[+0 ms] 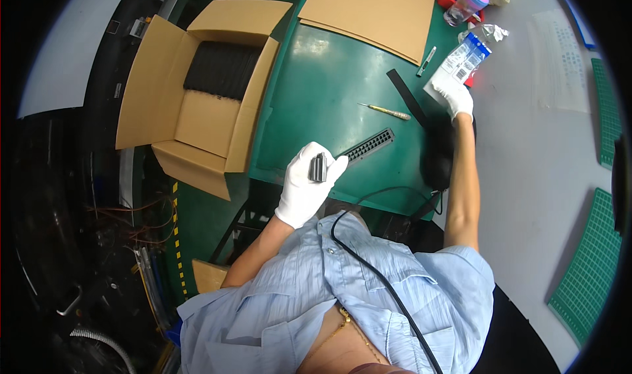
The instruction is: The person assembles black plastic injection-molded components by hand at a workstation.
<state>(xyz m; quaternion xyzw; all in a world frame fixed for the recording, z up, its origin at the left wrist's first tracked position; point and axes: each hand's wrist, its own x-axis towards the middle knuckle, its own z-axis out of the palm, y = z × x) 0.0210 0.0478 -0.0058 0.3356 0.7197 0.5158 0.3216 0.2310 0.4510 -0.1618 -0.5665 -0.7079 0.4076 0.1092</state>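
Observation:
My left hand [304,188], in a white glove, is closed round a dark grooved plastic piece [318,168] near the table's front edge. Just right of its thumb a black slotted plastic strip [368,146] slants over the green table; whether the two pieces join behind the thumb I cannot tell. Out to the far right, my gloved right hand [454,98] grips the lower end of a white and blue plastic packet [462,59]. A pointed hand tool [387,111] lies between the hands, with a flat black strip [407,96] beyond it.
Left of the green table [296,104], an open cardboard box [204,121] holds a stack of black pieces [222,70]. Flat cardboard [372,15] covers the far table end. A marker [426,61] and a cup [466,5] stand near the packet. A black cable [378,272] crosses my front.

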